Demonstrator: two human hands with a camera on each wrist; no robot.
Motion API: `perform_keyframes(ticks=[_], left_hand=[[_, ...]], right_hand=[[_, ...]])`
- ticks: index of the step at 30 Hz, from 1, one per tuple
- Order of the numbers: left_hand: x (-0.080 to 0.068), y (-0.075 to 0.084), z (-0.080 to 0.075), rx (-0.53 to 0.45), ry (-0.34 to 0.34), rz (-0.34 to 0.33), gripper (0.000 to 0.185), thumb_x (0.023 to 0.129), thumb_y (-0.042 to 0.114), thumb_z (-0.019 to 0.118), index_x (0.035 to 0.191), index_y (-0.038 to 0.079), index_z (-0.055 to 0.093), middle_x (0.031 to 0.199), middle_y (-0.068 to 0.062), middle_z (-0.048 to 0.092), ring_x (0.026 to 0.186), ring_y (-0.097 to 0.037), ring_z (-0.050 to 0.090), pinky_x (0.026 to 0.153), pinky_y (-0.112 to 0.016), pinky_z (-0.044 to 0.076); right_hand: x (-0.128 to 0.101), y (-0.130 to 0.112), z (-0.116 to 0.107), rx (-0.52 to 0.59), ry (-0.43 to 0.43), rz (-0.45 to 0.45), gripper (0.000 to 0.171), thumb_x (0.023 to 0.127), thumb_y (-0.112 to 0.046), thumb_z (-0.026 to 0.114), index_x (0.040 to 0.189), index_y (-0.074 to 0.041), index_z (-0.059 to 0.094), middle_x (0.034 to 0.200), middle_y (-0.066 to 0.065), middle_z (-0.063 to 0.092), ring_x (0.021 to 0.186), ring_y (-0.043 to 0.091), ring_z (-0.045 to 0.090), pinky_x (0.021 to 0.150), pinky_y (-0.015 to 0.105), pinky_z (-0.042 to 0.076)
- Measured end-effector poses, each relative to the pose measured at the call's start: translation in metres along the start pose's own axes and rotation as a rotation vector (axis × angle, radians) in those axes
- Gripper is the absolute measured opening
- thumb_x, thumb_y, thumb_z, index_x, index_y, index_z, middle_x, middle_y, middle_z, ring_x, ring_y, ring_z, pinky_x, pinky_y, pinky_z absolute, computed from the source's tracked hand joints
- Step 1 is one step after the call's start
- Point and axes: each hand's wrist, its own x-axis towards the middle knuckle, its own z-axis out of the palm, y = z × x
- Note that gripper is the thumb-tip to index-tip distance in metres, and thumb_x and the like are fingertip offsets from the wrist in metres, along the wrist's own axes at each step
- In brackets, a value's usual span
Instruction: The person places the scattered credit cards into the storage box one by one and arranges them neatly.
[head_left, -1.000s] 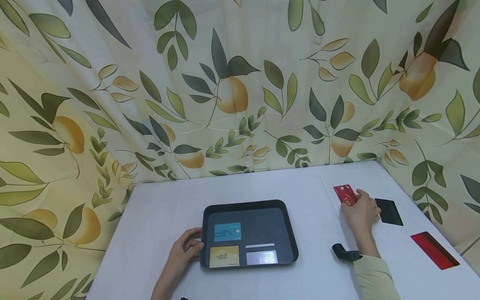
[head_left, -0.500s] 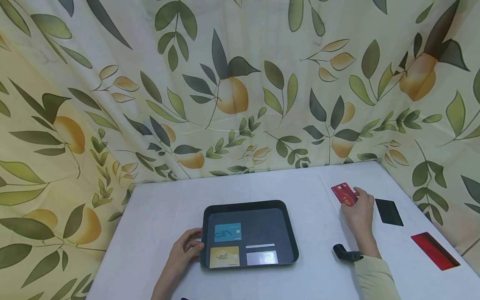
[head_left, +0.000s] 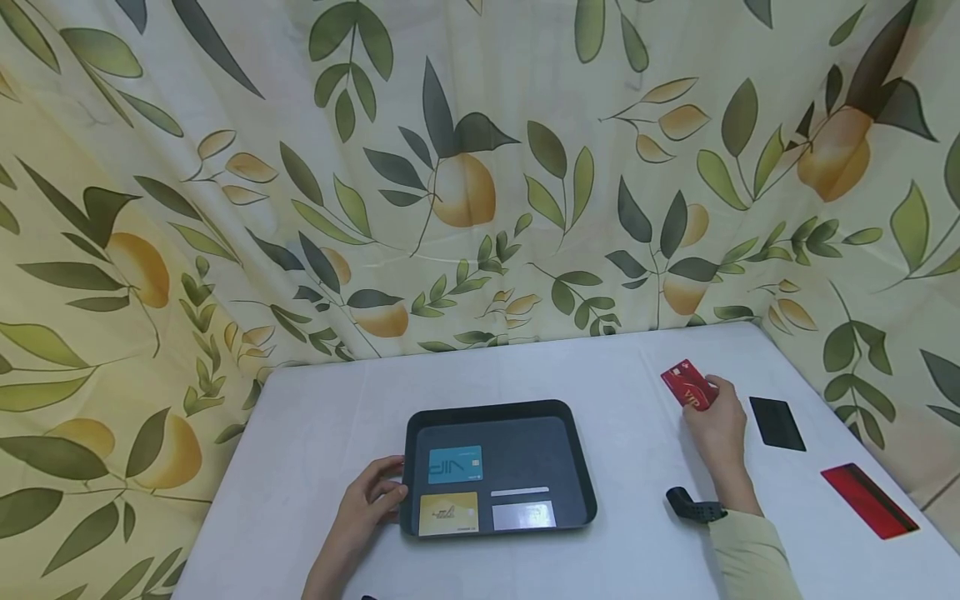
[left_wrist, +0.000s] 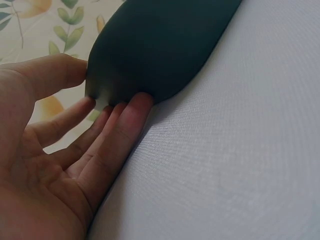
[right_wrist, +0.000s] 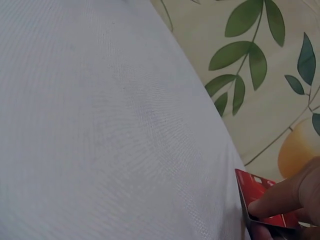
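Note:
My right hand [head_left: 718,425] pinches a red VIP card [head_left: 688,385] between thumb and fingers, tilted above the white cloth. In the right wrist view, the thumb lies on the face of the red card [right_wrist: 260,192], and another finger is partly visible below it. My left hand [head_left: 367,496] touches the left side of a dark tray [head_left: 576,458]. The left wrist view shows fingertips against the outer wall of the tray [left_wrist: 150,50]. Inside the tray lie a blue VIP card [head_left: 455,464], a gold card [head_left: 448,513] and a shiny white-silver card [head_left: 523,516] with a pale strip above it.
To the right of the right hand, a black card [head_left: 777,424] lies on the white tablecloth [head_left: 637,375]. A red card with a dark stripe [head_left: 870,502] is nearer the right table edge. A leaf-and-fruit patterned curtain [head_left: 555,283] hangs behind the table.
My right hand has shifted slightly left, away from the black card, and the red VIP card has tilted and risen a little. The left hand and tray have stayed put.

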Motion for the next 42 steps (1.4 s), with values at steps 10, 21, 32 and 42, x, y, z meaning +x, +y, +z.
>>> perform_keyframes(ticks=[10,21,32,42], left_hand=[[0.003,-0.003,0.000,-0.008,-0.001,-0.002,0.055,0.092,0.021,0.078,0.143,0.013,0.059,0.139,-0.013,0.064,0.100,-0.020,0.069,0.073,-0.033,0.065],[0.001,0.000,0.000,-0.007,-0.003,-0.004,0.055,0.091,0.021,0.078,0.142,0.012,0.059,0.139,-0.014,0.064,0.100,-0.021,0.070,0.073,-0.033,0.065],[0.001,-0.001,-0.001,-0.007,-0.011,-0.003,0.056,0.092,0.021,0.078,0.143,0.011,0.058,0.140,-0.014,0.063,0.100,-0.021,0.069,0.074,-0.032,0.065],[0.002,-0.002,-0.001,0.001,-0.019,0.000,0.057,0.092,0.023,0.078,0.144,0.011,0.057,0.140,-0.014,0.062,0.101,-0.020,0.069,0.076,-0.032,0.065]], right_hand=[[0.000,-0.003,-0.001,0.013,0.006,0.021,0.065,0.102,-0.005,0.054,0.160,0.004,0.026,0.158,0.037,0.037,0.142,0.053,0.044,0.117,0.065,0.042],[0.003,-0.001,-0.003,0.078,-0.002,0.034,0.061,0.105,-0.011,0.054,0.160,0.000,0.031,0.151,0.036,0.046,0.122,0.044,0.062,0.058,0.007,0.049],[-0.002,-0.011,-0.007,0.162,-0.139,-0.038,0.063,0.102,-0.004,0.053,0.161,0.001,0.030,0.154,0.035,0.045,0.125,0.041,0.060,0.064,0.005,0.052],[-0.005,-0.016,-0.003,0.171,-0.244,-0.121,0.062,0.104,-0.006,0.052,0.161,0.001,0.028,0.155,0.035,0.042,0.128,0.045,0.059,0.071,0.005,0.054]])
